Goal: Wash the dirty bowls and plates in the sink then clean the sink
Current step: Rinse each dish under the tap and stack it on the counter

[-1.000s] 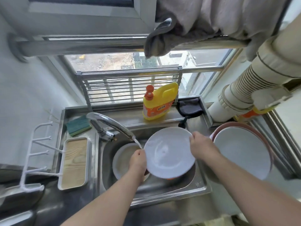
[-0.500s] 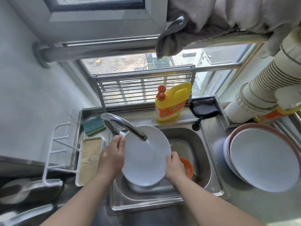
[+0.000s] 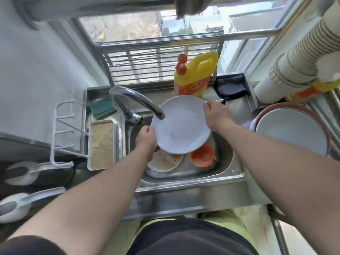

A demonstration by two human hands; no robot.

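Far left on the surface: a white rack (image 3: 60,129), a wood-lined tray (image 3: 102,144), a green sponge (image 3: 103,108) behind it. Next, the faucet (image 3: 139,102), spout arching right over the sink (image 3: 185,173). Left hand (image 3: 146,139) curled round the lower-left rim of a white plate (image 3: 181,126), gripping it. Plate tilted under the spout, above the basin, catching water. Below it, down in the sink, a dirty plate (image 3: 163,161) smeared brown and an orange bowl (image 3: 201,155) just beside. Right hand (image 3: 216,113) pinching the plate's upper-right rim, fingers closed on it. Behind, a yellow detergent bottle (image 3: 195,74) on the sill. Far right, a stack of bowls (image 3: 292,133) on the surface.

Likely mid-rinse. Wet rim, edge-only grips: a slip probable, dropping the plate onto the dishes beneath, chipping either. Steep tilt under the spout: splash over the front lip onto clothes. Dirty water pooling round the remaining dishes, still to wash before the sink itself.
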